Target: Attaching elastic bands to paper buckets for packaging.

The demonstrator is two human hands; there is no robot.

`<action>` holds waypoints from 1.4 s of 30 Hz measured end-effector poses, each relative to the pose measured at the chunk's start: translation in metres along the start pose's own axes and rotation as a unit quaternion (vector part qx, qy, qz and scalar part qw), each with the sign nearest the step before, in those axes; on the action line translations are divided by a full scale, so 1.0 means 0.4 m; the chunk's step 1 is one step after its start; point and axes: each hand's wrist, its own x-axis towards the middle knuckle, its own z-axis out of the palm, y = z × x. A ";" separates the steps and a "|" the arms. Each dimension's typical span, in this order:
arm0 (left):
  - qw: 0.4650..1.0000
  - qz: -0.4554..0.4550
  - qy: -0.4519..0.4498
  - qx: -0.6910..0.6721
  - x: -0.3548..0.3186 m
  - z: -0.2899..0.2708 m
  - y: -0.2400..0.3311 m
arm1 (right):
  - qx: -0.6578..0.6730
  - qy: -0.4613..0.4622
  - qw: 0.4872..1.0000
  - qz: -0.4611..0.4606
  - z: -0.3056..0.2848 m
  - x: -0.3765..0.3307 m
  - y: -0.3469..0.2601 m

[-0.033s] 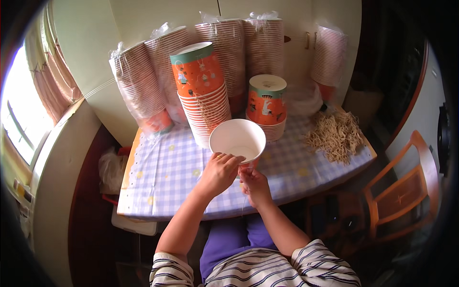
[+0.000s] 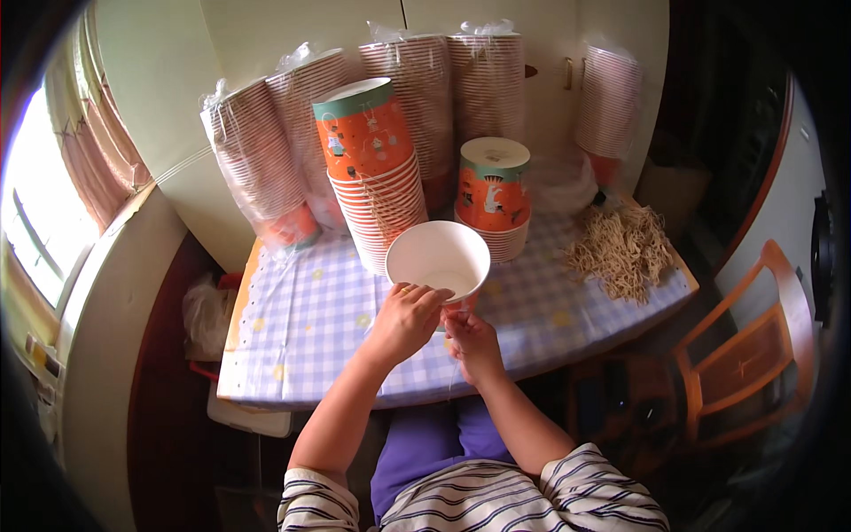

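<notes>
An open paper bucket (image 2: 438, 252), white inside, is upright at the near middle of the table. Over its near rim lies my left hand (image 2: 408, 316), fingers closed on the wall. Just right of that, my right hand (image 2: 473, 346) is pinched against the bucket's near side. A thin pale string (image 2: 450, 383) hangs below the right hand and seems to come from its fingers; the pinch itself is partly hidden. Behind the bucket stands a tall stack of upturned orange paper buckets (image 2: 365, 142), tan strings draped on it. A shorter stack (image 2: 495, 191) is to its right.
Several plastic-wrapped bucket stacks (image 2: 403, 97) line the back, another wrapped stack (image 2: 609, 106) at the back right. A heap of tan strings (image 2: 622, 253) lies on the checked tablecloth (image 2: 306, 341). A wooden chair (image 2: 745, 355) stands right, a window (image 2: 40, 204) left.
</notes>
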 end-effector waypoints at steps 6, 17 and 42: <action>0.997 -0.049 -0.015 -0.051 0.004 0.005 -0.001 | -0.100 0.054 0.992 -0.050 -0.001 0.005 -0.011; 0.996 -0.069 -0.017 -0.056 0.010 -0.001 0.007 | -0.073 0.048 0.995 -0.050 -0.004 0.007 -0.002; 0.999 0.024 0.022 -0.012 -0.005 0.026 -0.024 | -0.163 0.055 0.980 -0.103 0.000 0.012 0.018</action>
